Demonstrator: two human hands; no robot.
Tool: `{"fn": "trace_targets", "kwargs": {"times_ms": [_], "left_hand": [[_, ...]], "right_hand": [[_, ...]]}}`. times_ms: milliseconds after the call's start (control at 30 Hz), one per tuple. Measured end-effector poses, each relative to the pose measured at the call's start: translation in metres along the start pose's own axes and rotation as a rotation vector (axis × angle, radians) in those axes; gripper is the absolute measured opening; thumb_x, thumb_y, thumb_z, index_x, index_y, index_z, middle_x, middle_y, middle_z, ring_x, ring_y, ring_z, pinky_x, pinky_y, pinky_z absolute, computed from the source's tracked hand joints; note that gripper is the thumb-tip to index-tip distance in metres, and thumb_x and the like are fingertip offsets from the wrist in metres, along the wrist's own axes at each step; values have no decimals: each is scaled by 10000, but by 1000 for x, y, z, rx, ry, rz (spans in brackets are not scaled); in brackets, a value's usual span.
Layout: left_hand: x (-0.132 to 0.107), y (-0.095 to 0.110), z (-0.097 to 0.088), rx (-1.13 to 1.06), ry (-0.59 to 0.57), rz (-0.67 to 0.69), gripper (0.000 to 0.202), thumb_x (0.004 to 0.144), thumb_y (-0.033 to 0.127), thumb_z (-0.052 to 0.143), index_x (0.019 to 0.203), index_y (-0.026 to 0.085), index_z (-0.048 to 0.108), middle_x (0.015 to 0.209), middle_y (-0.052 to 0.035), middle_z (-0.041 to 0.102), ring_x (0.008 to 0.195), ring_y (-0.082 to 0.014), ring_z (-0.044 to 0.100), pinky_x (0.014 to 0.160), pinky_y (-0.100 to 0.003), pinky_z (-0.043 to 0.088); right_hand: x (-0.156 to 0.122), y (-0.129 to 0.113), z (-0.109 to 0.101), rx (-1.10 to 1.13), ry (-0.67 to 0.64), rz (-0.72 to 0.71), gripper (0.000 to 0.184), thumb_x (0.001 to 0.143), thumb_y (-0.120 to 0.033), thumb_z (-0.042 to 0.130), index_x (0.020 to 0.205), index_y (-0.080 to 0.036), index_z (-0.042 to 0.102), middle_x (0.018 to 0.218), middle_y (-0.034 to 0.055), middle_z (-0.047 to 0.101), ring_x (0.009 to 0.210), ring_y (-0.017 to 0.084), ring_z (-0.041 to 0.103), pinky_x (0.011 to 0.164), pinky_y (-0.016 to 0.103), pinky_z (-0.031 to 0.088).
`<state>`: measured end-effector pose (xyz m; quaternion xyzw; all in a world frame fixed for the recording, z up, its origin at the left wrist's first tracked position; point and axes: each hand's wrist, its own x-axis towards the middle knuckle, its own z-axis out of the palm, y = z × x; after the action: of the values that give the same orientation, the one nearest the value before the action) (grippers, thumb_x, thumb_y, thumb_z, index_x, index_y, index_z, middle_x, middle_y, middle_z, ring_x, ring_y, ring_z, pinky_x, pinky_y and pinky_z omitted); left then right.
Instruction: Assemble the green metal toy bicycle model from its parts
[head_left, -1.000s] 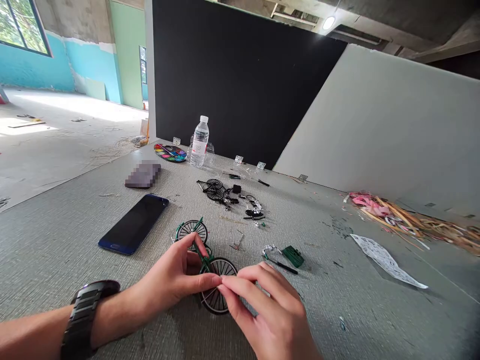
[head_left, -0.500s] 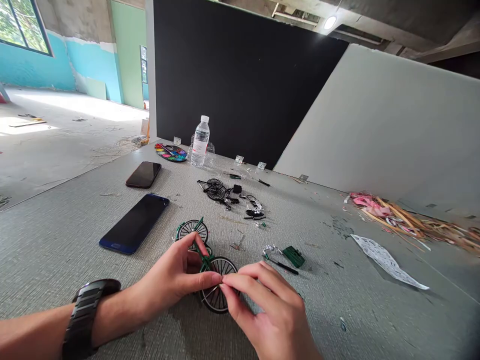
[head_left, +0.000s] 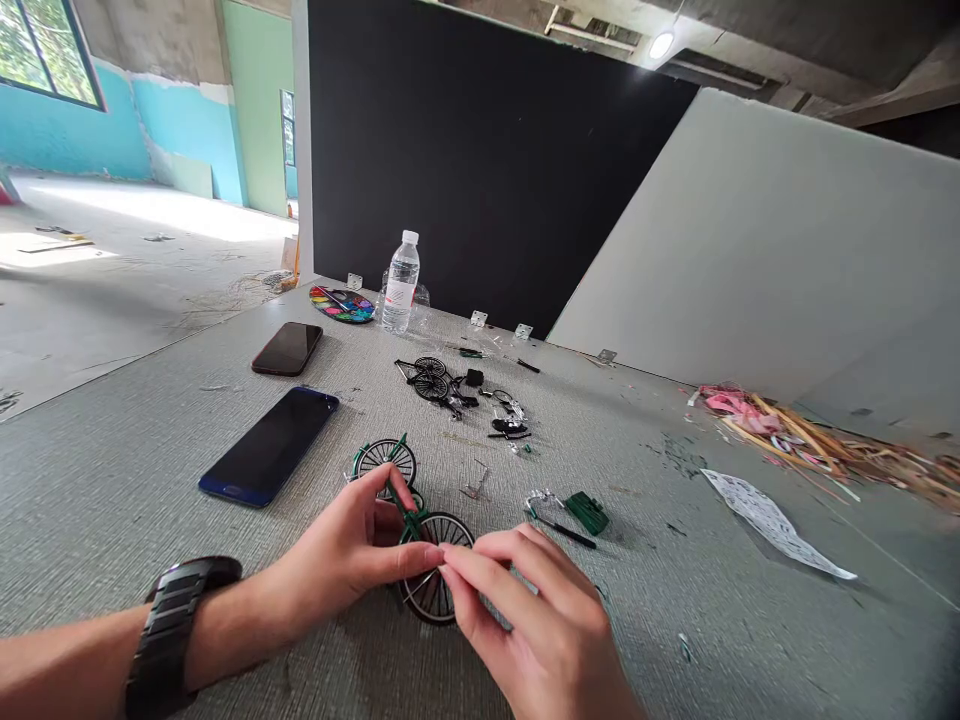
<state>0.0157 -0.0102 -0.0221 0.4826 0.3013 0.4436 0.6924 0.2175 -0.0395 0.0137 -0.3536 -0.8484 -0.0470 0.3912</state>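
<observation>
A green model bicycle (head_left: 441,528) with black spoked wheels stands on the grey table, partly hidden by my fingers. My left hand (head_left: 360,545) is closed around its frame, thumb stretched along the near wheel. At that wheel's hub my right hand (head_left: 536,620) pinches with thumb and index finger, right against my left thumb tip. Whatever lies in this pinch is too small or hidden to make out. Right of the wheel lie a green basket-like piece (head_left: 587,512), a black rod (head_left: 574,536) and silvery small parts (head_left: 544,497).
Beyond the bicycle lie black model bicycle parts (head_left: 431,380). Two phones (head_left: 270,445) rest at the left, with a water bottle (head_left: 400,285) and a paint palette (head_left: 342,305) farther back. A printed sheet (head_left: 772,522) and wood strips (head_left: 806,440) lie at the right.
My right fingertips have shifted very slightly left at the wheel hub. The left hand and the bicycle look unmoved.
</observation>
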Motion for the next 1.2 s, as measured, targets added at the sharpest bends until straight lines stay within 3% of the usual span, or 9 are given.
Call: {"fn": "trace_targets", "kwargs": {"times_ms": [500,967,1200], "left_hand": [[-1,2,-1,-36,-16,7,509,792,366,910,900,214,436,682,49,692,574,-82,594,551,-176,392],[0,1,-2,7,0,2,529,776,405,910,892,211,431,643,76,643,544,-65,526,528,-167,359],[0,-3,-4,-13,-18,9,524,774,382,913,895,216,431,640,77,644,537,-70,533,512,-163,350]], "right_hand": [[0,-1,1,155,1,91,160,962,-133,654,1027,-206,780,793,24,699,718,151,685,653,265,574],[1,1,1,128,-20,78,138,943,-129,661,937,-205,775,778,33,694,705,162,677,657,284,564],[2,1,5,266,-66,190,109,949,-160,678,893,-208,758,780,11,691,701,143,680,620,244,547]]}}
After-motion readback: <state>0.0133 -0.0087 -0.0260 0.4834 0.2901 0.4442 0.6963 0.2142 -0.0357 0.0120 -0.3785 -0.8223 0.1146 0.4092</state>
